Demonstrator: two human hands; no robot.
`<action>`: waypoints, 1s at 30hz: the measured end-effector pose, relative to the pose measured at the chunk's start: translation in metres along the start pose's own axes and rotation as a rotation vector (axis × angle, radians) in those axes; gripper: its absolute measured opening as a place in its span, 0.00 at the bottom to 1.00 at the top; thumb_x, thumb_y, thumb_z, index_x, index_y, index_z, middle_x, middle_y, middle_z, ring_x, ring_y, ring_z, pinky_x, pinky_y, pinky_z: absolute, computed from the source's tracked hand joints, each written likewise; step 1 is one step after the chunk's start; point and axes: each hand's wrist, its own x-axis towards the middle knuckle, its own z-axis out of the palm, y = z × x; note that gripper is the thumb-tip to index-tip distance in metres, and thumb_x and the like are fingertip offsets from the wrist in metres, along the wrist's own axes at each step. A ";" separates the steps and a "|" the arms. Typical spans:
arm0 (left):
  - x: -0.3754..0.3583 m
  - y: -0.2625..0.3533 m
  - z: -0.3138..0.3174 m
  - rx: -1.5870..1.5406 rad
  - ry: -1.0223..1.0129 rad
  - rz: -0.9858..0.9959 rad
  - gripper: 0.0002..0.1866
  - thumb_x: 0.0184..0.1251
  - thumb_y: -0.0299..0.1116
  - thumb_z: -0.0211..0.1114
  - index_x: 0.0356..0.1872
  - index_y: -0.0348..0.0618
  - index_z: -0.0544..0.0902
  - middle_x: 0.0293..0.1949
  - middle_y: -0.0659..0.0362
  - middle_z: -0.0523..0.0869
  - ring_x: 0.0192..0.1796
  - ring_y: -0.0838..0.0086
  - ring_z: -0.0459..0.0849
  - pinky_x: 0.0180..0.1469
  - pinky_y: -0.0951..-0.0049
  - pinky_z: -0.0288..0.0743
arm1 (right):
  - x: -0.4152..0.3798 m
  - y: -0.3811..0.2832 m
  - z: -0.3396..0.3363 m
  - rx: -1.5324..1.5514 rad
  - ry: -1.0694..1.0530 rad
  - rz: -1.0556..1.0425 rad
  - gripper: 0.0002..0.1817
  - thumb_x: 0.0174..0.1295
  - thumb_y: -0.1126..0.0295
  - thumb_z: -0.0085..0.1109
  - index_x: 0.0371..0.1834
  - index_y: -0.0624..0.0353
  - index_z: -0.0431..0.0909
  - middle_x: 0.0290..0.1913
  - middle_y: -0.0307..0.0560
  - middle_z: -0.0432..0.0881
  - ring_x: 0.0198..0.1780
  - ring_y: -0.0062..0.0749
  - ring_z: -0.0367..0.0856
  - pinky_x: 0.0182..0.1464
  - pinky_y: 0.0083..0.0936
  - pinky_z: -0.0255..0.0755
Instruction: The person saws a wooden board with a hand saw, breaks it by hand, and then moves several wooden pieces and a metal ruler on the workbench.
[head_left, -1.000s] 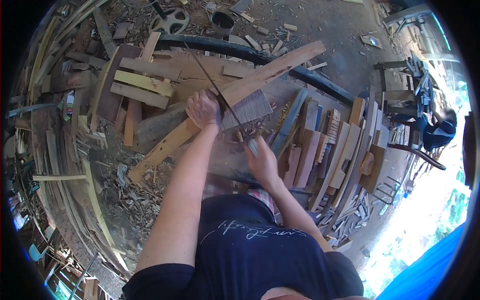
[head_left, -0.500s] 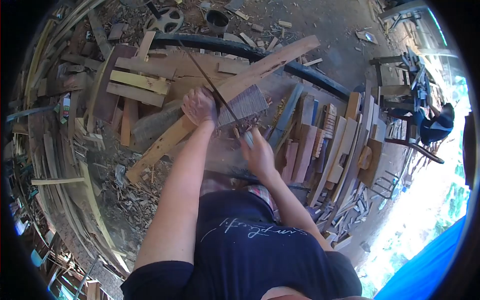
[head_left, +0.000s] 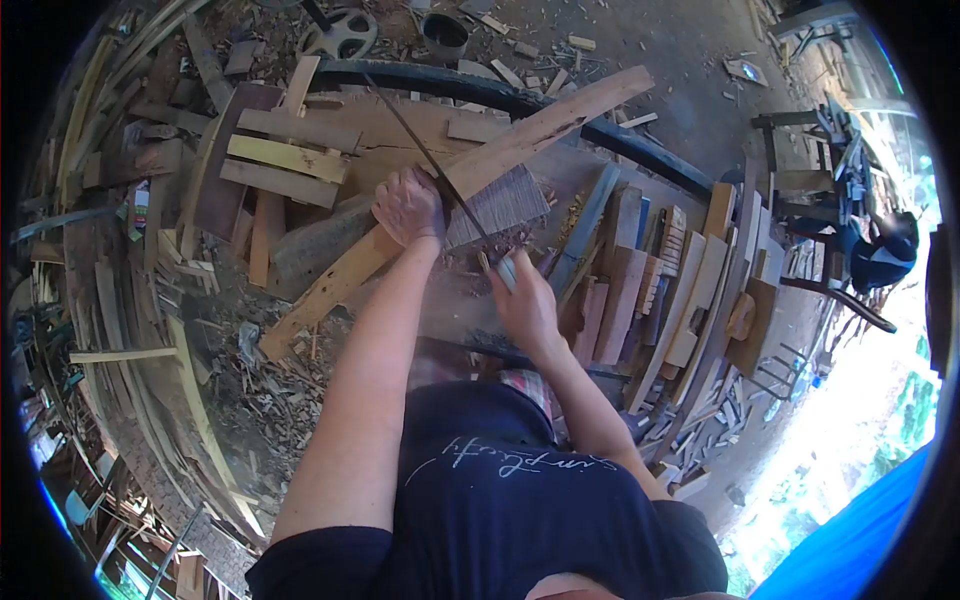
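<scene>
A long wooden plank [head_left: 560,118] lies slantwise over the workbench, across a grooved grey-brown wood block [head_left: 505,207]. My left hand [head_left: 408,207] is closed over the plank's edge and presses on it, just left of the blade. In my right hand [head_left: 525,300] is the pale handle of a handsaw [head_left: 425,150], gripped by wrapped fingers. Its long thin blade, seen nearly edge-on, crosses the plank and points away to the upper left. How deep the teeth sit in the wood cannot be made out.
Short boards [head_left: 285,158] lie on the bench's left. Several wood pieces [head_left: 625,290] stand in rows at right. A dark beam [head_left: 650,158] borders the far side, with a bucket [head_left: 443,38] and a spoked wheel [head_left: 337,38] beyond. Another person [head_left: 882,250] is at far right.
The whole view has shifted slightly, so most things appear a little farther right. Both hands keep their holds, and the saw stays across the plank with little visible movement.
</scene>
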 end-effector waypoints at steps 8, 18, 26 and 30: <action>0.002 0.006 -0.009 -0.050 -0.039 -0.063 0.14 0.70 0.44 0.54 0.28 0.52 0.82 0.33 0.61 0.84 0.42 0.62 0.82 0.40 0.56 0.73 | -0.108 0.011 -0.074 -0.041 -0.156 0.251 0.13 0.64 0.66 0.63 0.43 0.61 0.72 0.39 0.62 0.81 0.42 0.61 0.81 0.40 0.46 0.75; -0.002 0.000 0.004 -0.023 0.054 -0.039 0.16 0.71 0.44 0.53 0.29 0.51 0.83 0.33 0.61 0.84 0.43 0.62 0.82 0.41 0.56 0.73 | -0.001 0.001 -0.005 0.047 0.007 0.005 0.14 0.65 0.66 0.62 0.37 0.63 0.68 0.33 0.66 0.79 0.38 0.68 0.77 0.36 0.49 0.71; -0.001 -0.001 0.000 -0.011 -0.113 -0.054 0.16 0.71 0.45 0.53 0.28 0.52 0.83 0.34 0.61 0.84 0.44 0.62 0.82 0.43 0.56 0.73 | -0.073 0.016 -0.047 0.046 -0.103 0.208 0.13 0.65 0.66 0.63 0.38 0.60 0.69 0.35 0.62 0.79 0.38 0.64 0.79 0.37 0.49 0.72; 0.000 -0.001 0.006 -0.036 -0.039 -0.058 0.15 0.70 0.45 0.54 0.28 0.52 0.83 0.33 0.62 0.84 0.44 0.62 0.82 0.43 0.56 0.73 | 0.005 0.009 0.011 0.083 -0.011 0.071 0.13 0.65 0.64 0.62 0.40 0.60 0.69 0.36 0.61 0.79 0.40 0.64 0.79 0.39 0.51 0.72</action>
